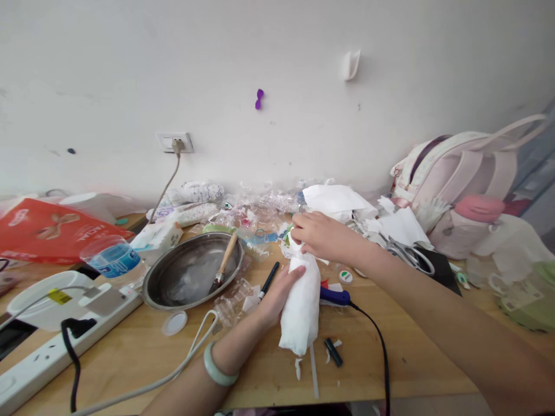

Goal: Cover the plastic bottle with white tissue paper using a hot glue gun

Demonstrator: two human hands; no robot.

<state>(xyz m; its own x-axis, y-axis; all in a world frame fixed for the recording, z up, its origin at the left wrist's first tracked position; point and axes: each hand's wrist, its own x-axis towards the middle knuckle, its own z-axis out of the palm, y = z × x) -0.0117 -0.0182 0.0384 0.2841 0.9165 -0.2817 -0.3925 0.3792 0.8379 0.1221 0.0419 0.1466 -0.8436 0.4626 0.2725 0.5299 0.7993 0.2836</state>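
My left hand (277,292) grips the side of an object wrapped in white tissue paper (302,306) that stands tilted on the wooden table (390,358). My right hand (321,234) presses on the top end of the same wrapped object. A pale green bangle (217,370) sits on my left wrist. What is inside the tissue is hidden, apart from a bit of green at the top.
A metal bowl (186,271) with a brush (223,263) lies to the left, beside a black pen (269,280). A white power strip (65,329) runs along the left front. A blue-handled corded tool (336,296), scissors (410,254), crumpled plastic bottles and a pink backpack (459,173) surround it.
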